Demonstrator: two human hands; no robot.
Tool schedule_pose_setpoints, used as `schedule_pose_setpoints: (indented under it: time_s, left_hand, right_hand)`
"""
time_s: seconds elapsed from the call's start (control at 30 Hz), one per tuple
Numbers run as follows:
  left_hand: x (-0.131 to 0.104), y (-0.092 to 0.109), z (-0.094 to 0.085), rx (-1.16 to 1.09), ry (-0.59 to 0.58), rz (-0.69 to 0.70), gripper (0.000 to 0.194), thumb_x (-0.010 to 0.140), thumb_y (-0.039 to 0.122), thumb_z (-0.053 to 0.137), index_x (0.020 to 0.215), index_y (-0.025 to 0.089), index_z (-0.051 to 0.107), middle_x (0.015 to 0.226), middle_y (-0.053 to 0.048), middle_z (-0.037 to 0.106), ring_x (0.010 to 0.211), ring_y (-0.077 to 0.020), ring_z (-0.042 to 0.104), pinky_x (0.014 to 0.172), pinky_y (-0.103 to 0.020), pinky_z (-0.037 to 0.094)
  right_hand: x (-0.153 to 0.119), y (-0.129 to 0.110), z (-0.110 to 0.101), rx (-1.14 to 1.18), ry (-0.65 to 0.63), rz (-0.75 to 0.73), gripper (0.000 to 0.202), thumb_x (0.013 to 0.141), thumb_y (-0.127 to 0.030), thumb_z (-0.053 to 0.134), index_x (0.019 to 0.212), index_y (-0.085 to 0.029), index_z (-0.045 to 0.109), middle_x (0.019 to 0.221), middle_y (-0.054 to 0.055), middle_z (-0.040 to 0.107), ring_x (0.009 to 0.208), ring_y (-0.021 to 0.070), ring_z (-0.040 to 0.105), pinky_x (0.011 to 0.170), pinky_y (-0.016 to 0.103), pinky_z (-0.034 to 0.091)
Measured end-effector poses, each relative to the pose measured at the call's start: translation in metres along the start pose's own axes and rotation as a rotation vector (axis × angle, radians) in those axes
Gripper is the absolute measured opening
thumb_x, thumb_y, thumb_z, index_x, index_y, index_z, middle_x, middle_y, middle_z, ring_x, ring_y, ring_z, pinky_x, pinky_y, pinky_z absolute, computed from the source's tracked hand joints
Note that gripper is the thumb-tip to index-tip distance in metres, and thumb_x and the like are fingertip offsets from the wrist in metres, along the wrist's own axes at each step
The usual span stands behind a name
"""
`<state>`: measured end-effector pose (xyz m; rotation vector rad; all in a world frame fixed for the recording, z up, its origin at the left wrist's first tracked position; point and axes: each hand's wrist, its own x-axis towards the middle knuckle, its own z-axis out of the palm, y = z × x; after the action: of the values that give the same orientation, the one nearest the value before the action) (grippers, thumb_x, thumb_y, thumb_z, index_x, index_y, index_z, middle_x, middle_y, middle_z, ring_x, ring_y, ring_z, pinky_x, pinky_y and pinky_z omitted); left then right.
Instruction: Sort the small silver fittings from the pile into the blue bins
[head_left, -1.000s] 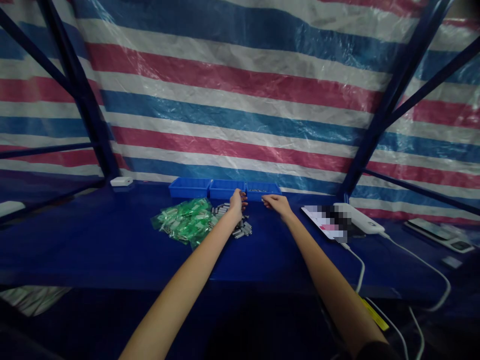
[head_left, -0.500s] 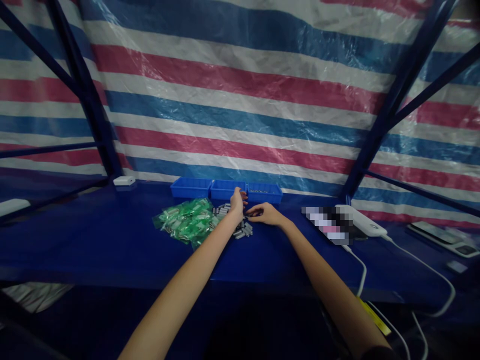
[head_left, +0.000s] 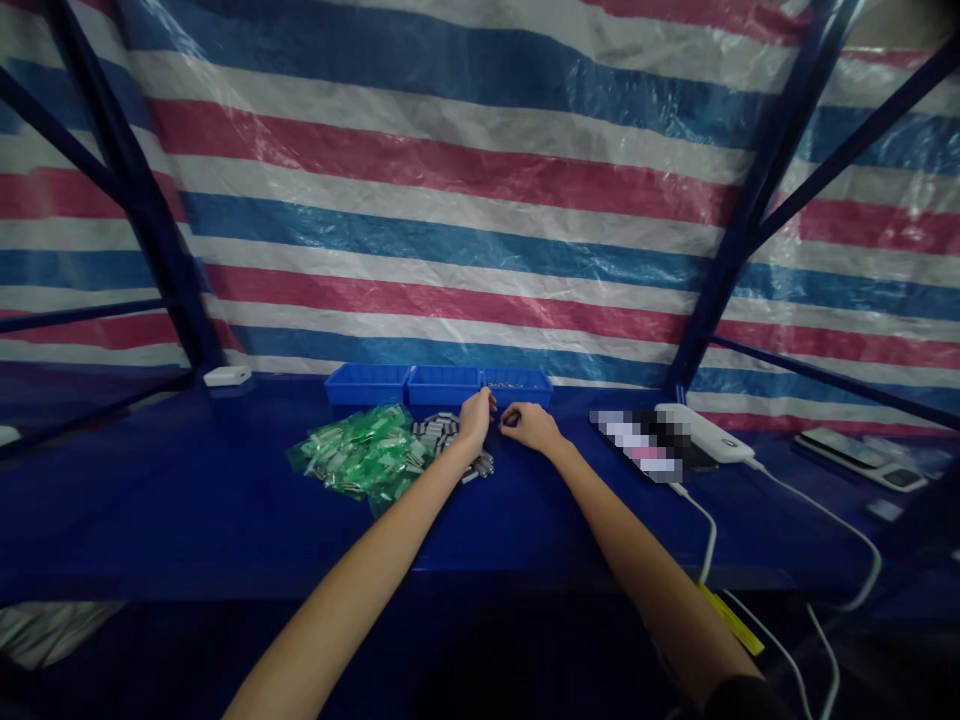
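My left hand (head_left: 475,418) is just in front of the blue bins, over the right part of a pile of small grey metal cylinders (head_left: 436,428). Its fingers are curled, and whatever they hold is too small to name. Close by on the right, my right hand (head_left: 531,426) has thumb and forefinger pinched together; a tiny thing may be between them, but I cannot make it out. Left of the cylinders lies a heap of green-tinted clear plastic bags (head_left: 360,450) with small parts inside. More cylinders show beneath my left wrist.
Three blue bins stand in a row at the back: a left bin (head_left: 367,384), a middle bin (head_left: 444,386) and a right bin (head_left: 529,387) holding small pieces. To the right lie a blurred-out phone (head_left: 637,445), a white power bank (head_left: 705,432) with cables, and a scale (head_left: 859,460).
The view has shifted slightly, moving the scene left. My right hand's fingers have drawn into a tighter pinch, apart from the cylinder pile. My left hand stays near the bins.
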<state>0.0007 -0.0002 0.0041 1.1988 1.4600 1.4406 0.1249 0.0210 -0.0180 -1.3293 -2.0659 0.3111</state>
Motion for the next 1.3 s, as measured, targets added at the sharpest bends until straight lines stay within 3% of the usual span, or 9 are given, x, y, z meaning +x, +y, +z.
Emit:
schedule_pose_setpoints:
  time_s: [0.3,0.43,0.83,1.03,1.3]
  left_hand:
    - [0.001,-0.006,-0.001,0.030,-0.026,0.014,0.024,0.078,0.036,0.043,0.070,0.016,0.054,0.063,0.000,0.056,0.055,-0.0110,0.050,0.054,-0.022,0.037]
    - [0.004,-0.008,0.000,-0.001,-0.065,0.055,0.031,0.081,0.039,0.043,0.075,0.015,0.060,0.063,-0.001,0.058,0.056,-0.0114,0.051,0.054,-0.022,0.037]
    - [0.005,-0.008,0.000,-0.119,-0.059,0.075,0.024,0.075,0.033,0.049,0.072,0.014,0.063,0.062,0.000,0.057,0.053,-0.0105,0.047,0.054,-0.022,0.036]
    - [0.010,-0.012,0.001,-0.037,-0.032,0.106,0.028,0.074,0.039,0.047,0.060,0.016,0.057,0.055,0.001,0.052,0.051,-0.0115,0.044,0.051,-0.023,0.032]
    - [0.008,-0.006,0.004,-0.005,-0.035,0.073,0.031,0.076,0.037,0.042,0.056,0.017,0.054,0.056,0.000,0.054,0.051,-0.0124,0.046,0.053,-0.025,0.034]
  right_hand:
    - [0.013,-0.003,0.002,0.474,0.178,0.000,0.020,0.071,-0.033,0.063,0.082,-0.016,0.066,0.082,0.005,0.070,0.069,0.0142,0.064,0.068,0.025,0.051]
    - [0.016,-0.007,0.002,0.585,0.180,-0.039,0.026,0.072,-0.038,0.062,0.086,-0.016,0.067,0.088,0.005,0.070,0.072,0.0143,0.064,0.071,0.026,0.051]
    - [0.012,-0.013,-0.001,0.588,0.179,-0.097,0.019,0.078,-0.025,0.056,0.087,-0.016,0.070,0.090,0.006,0.071,0.088,0.0176,0.064,0.082,0.029,0.047]
    - [0.015,-0.012,0.001,0.639,0.181,-0.096,0.021,0.079,-0.030,0.055,0.084,-0.017,0.070,0.090,0.005,0.070,0.088,0.0171,0.063,0.084,0.029,0.046]
    - [0.018,-0.011,0.002,0.780,0.216,0.048,0.021,0.073,-0.027,0.062,0.087,-0.013,0.069,0.085,0.006,0.071,0.079,0.0165,0.066,0.077,0.028,0.050]
